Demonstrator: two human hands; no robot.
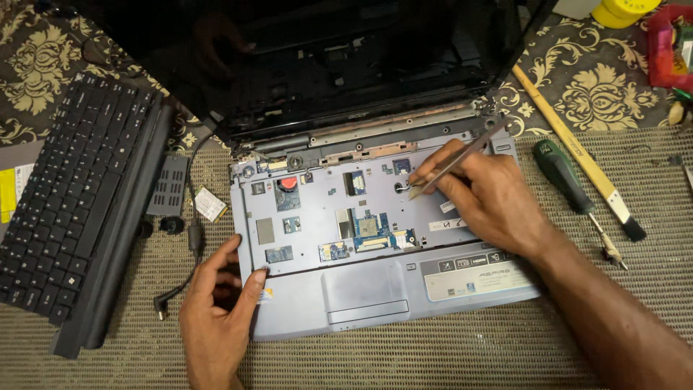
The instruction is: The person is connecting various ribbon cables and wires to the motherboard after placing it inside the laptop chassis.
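Two hands: both on laptop base (361, 289).
Right hand (491, 198): pinches tweezers (455, 160).
Tweezers axis: diagonal, tips down-left.
Left hand (216, 303): fingers spread, steadying left edge.

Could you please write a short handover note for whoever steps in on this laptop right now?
Left hand: open, thumb and fingers bracing the front left corner of the laptop base.
Right hand: pinching metal tweezers, tips at a small hole in the upper middle of the exposed deck.
Things: the keyboard is already out and lies to the left on the mat; the screen stands open behind. A green-handled screwdriver and a brush lie to the right.
Done: keyboard removed, deck exposed.
Left: whatever sits in the hole at the tweezer tips is not yet lifted out; the top cover is still on.
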